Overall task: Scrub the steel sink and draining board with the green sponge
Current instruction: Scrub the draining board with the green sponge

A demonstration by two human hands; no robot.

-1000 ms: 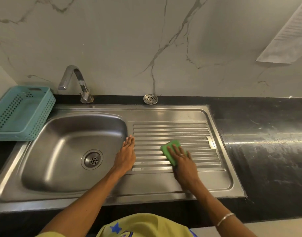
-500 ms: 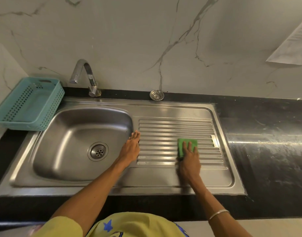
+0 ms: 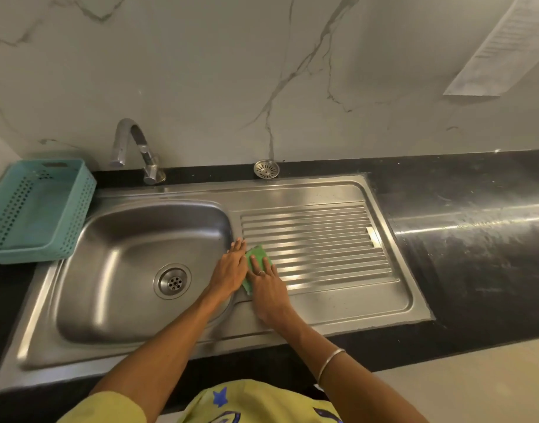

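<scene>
The steel sink bowl (image 3: 115,270) lies at the left, with a round drain (image 3: 172,281) in its floor. To its right runs the ribbed draining board (image 3: 323,239). A green sponge (image 3: 256,253) lies on the board's left end, close to the bowl's rim. My right hand (image 3: 266,288) presses flat on the sponge with straight fingers and covers most of it. My left hand (image 3: 230,271) rests flat on the rim between bowl and board, right beside the sponge.
A curved steel tap (image 3: 134,148) stands behind the bowl. A teal perforated basket (image 3: 36,212) sits at the left edge. A loose round strainer (image 3: 266,169) lies on the black counter (image 3: 475,239) behind the board. A marble wall rises at the back.
My right hand has slid the sponge leftward along the ribs, from the middle of the board to its left end beside my left hand. The left hand has stayed on the rim.
</scene>
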